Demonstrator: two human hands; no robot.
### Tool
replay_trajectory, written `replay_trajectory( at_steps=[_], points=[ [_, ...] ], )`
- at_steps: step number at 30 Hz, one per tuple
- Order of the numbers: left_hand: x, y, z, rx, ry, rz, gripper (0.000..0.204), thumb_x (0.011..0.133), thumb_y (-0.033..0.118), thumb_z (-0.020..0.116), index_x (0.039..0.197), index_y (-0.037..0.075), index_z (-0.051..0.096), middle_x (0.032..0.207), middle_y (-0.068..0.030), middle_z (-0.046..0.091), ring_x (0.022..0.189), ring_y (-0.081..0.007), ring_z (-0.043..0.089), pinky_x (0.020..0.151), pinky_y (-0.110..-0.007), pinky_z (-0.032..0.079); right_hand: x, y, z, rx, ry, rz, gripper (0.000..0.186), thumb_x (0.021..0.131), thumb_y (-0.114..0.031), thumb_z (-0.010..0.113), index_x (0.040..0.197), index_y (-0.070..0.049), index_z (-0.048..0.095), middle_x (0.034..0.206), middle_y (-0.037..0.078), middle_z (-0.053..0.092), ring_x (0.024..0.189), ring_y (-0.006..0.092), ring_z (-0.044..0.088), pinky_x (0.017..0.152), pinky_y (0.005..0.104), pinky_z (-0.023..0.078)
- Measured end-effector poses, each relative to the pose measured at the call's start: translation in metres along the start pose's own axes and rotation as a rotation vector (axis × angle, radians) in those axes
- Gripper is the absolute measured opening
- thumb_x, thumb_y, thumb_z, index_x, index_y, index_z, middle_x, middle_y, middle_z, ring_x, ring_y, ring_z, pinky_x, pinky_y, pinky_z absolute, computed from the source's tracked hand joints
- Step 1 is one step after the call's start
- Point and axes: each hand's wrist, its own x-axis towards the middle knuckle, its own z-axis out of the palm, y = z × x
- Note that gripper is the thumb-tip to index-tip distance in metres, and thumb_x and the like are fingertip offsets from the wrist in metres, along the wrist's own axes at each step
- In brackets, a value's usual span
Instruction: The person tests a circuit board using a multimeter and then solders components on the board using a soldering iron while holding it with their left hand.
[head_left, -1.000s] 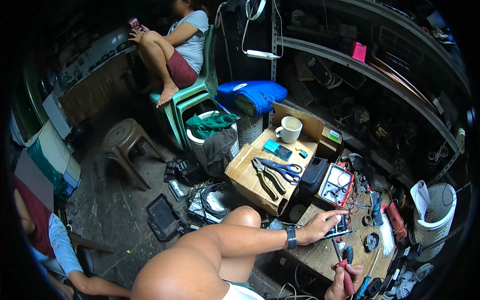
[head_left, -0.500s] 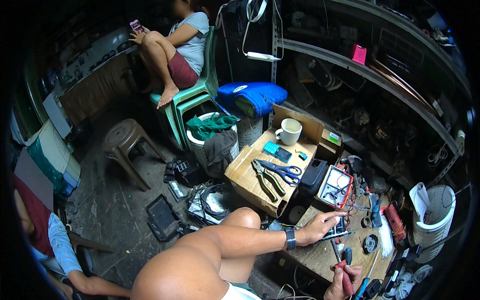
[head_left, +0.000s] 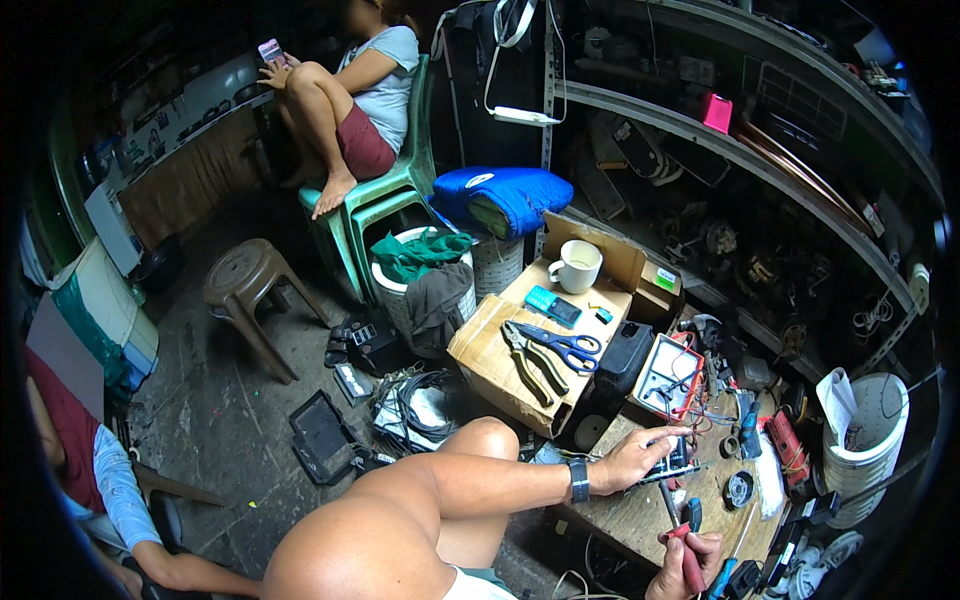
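Observation:
My left hand (head_left: 632,462), with a dark watch (head_left: 579,480) on the wrist, grips a small circuit board (head_left: 672,474) carrying dark parts, over the wooden bench. My fingers cover part of the board. Below it, my right hand (head_left: 690,565) is closed round the red handle of a soldering iron (head_left: 686,548). Its metal shaft points up toward the board's lower edge; whether the tip touches cannot be made out. Just behind the board lies an orange-rimmed analog multimeter (head_left: 668,378) with wires around it. A round black part (head_left: 738,489) sits to the right.
On a cardboard box (head_left: 495,350) are pliers (head_left: 533,365), blue-handled scissors (head_left: 570,345), a blue phone (head_left: 552,306) and a mug (head_left: 576,266). A white bin (head_left: 868,450) stands right of the bench (head_left: 620,515). One person (head_left: 375,110) sits behind; another's arm (head_left: 190,570) shows at left.
Both hands keep nearly the same place and hold, with the iron still pointing at the board. The whole view has shifted very slightly.

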Motion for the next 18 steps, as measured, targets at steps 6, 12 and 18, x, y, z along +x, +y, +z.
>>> replay_trajectory(
  at_steps=[6, 12, 18],
  points=[
    [-0.0003, -0.0024, 0.0031, -0.056, 0.006, -0.018, 0.043, 0.114, 0.024, 0.043, 0.151, 0.002, 0.049, 0.129, -0.0127, 0.070, 0.116, -0.0175, 0.068, 0.102, -0.031, 0.053, -0.0004, 0.0012, -0.0016, -0.023, -0.010, -0.007, 0.015, 0.097, 0.004, 0.069, 0.112, 0.007, 0.066, 0.106, 0.019, 0.073, 0.093, 0.0237, 0.073, 0.085, 0.0344, 0.060],
    [-0.0019, 0.0035, 0.0023, 0.000, -0.002, -0.012, 0.043, 0.114, 0.023, 0.043, 0.152, 0.002, 0.049, 0.129, -0.0126, 0.070, 0.116, -0.0164, 0.068, 0.102, -0.031, 0.053, -0.0017, -0.0013, 0.0005, 0.011, 0.010, 0.026, 0.015, 0.097, 0.004, 0.069, 0.112, 0.006, 0.066, 0.106, 0.018, 0.073, 0.094, 0.0238, 0.072, 0.086, 0.0345, 0.059],
    [-0.0009, 0.0009, 0.0020, 0.014, 0.005, 0.005, 0.044, 0.114, 0.024, 0.043, 0.152, 0.003, 0.048, 0.130, -0.0120, 0.070, 0.116, -0.0159, 0.068, 0.100, -0.031, 0.054, -0.0018, 0.0015, -0.0023, 0.040, -0.006, 0.034, 0.017, 0.097, 0.004, 0.069, 0.113, 0.005, 0.064, 0.106, 0.019, 0.073, 0.094, 0.0239, 0.072, 0.089, 0.0355, 0.058]
  ],
)
